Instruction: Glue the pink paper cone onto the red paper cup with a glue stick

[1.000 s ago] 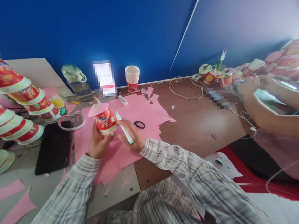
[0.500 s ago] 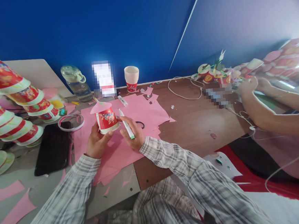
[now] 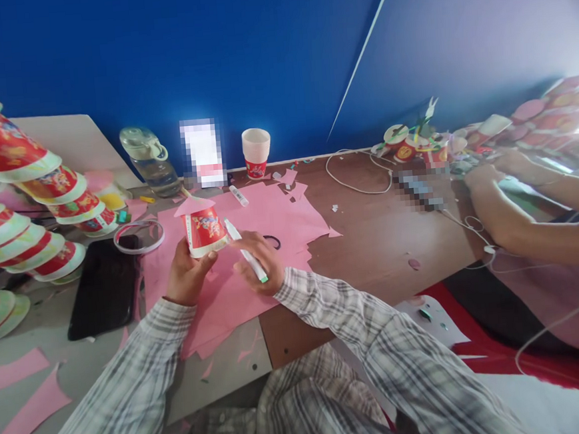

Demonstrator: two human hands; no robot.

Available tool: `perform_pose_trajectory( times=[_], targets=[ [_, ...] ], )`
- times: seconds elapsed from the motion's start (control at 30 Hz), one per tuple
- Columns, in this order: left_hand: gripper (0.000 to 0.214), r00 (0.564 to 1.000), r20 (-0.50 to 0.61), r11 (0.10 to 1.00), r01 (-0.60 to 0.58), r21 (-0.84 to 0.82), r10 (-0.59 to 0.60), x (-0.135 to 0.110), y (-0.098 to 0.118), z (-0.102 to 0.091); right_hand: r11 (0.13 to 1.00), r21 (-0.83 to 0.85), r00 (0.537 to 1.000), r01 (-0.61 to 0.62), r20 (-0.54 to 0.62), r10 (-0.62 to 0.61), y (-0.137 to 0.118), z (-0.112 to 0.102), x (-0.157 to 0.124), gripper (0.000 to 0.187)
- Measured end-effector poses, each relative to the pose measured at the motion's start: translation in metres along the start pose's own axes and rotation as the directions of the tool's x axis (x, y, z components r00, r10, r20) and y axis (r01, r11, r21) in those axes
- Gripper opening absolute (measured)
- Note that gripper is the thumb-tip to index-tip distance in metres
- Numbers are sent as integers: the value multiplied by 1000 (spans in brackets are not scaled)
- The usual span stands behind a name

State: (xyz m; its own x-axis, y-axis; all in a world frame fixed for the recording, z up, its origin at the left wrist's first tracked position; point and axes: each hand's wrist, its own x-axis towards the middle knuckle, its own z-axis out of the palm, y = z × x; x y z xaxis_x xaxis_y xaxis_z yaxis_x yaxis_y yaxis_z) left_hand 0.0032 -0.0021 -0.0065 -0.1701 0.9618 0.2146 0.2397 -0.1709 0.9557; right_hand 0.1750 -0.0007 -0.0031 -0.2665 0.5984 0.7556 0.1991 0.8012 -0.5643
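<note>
My left hand (image 3: 188, 273) grips a red printed paper cup (image 3: 205, 231) turned upside down, with its pale rim low. A pink paper piece (image 3: 194, 207) covers the cup's top like a small roof. In my right hand (image 3: 260, 263) is a white marker (image 3: 246, 250) with a green end toward my palm. Its other end points at the cup's right side; I cannot tell whether it touches. Both hands are above pink paper sheets (image 3: 280, 221). A black ring (image 3: 272, 242) and a glue stick (image 3: 238, 195) lie on the sheets.
At the left lean stacks of decorated cups (image 3: 28, 147), beside a black phone (image 3: 103, 288) and a roll of tape (image 3: 138, 237). Against the blue wall stand a water bottle (image 3: 149, 162) and stacked paper cups (image 3: 256, 154). A co-worker's arms (image 3: 524, 205) rest at the right near a cable (image 3: 360, 190).
The marker has tilted and slid slightly in my right hand, and its far end has moved lower and left toward the cup. My left hand keeps its hold on the cup.
</note>
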Motion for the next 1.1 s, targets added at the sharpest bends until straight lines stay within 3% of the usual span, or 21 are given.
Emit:
perform_pose_trajectory(
  times=[0.17, 0.47, 0.87, 1.1],
  targets=[
    [62, 1000, 13, 1000, 4, 17, -5, -1, 6, 1, 996, 19, 996, 90, 7, -90, 3, 2, 0, 25],
    [67, 999, 19, 1000, 26, -16, -26, -1, 7, 3, 996, 52, 996, 68, 45, -70, 1, 3, -1, 31],
    [62, 999, -8, 995, 45, 84, -44, 0, 13, 2, 996, -4, 991, 92, 99, -91, 2, 5, -1, 30],
    [64, 997, 11, 997, 72, 23, -72, 0, 11, 2, 997, 4, 992, 74, 102, -74, 1, 3, -1, 29]
  ],
)
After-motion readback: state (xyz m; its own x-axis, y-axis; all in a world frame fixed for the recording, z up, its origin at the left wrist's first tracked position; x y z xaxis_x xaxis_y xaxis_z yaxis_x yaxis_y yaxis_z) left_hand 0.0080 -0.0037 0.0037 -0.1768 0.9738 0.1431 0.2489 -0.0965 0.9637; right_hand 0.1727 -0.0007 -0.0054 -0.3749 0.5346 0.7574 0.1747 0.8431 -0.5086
